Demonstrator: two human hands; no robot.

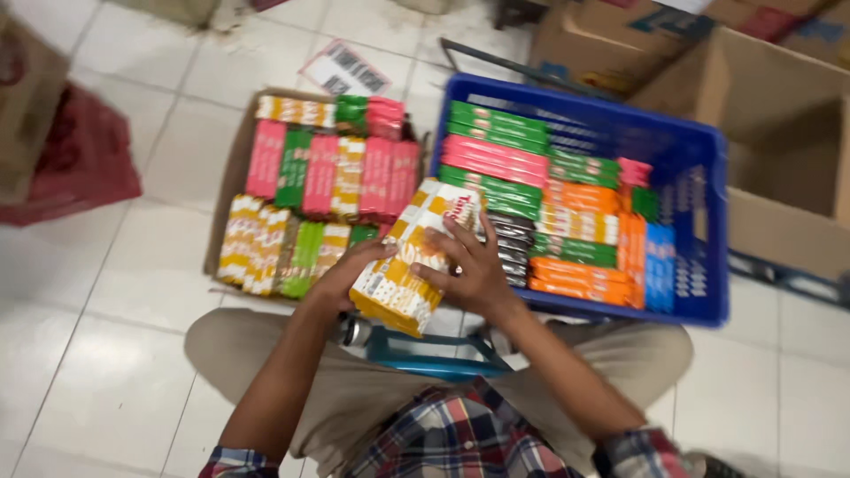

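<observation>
I have both hands on the yellow-and-white pack of snack bars (413,258). My right hand (474,270) lies spread across its top face, and my left hand (347,276) cups the lower left edge; that grip looks closed, though blur hides the fingertips. The pack's long axis runs from my lap up and right, toward the blue basket (708,230). The cardboard box (232,173) of packs lies just left, on the floor.

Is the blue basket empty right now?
No, the blue basket already holds stacked green, pink and orange packs along its left side.
</observation>
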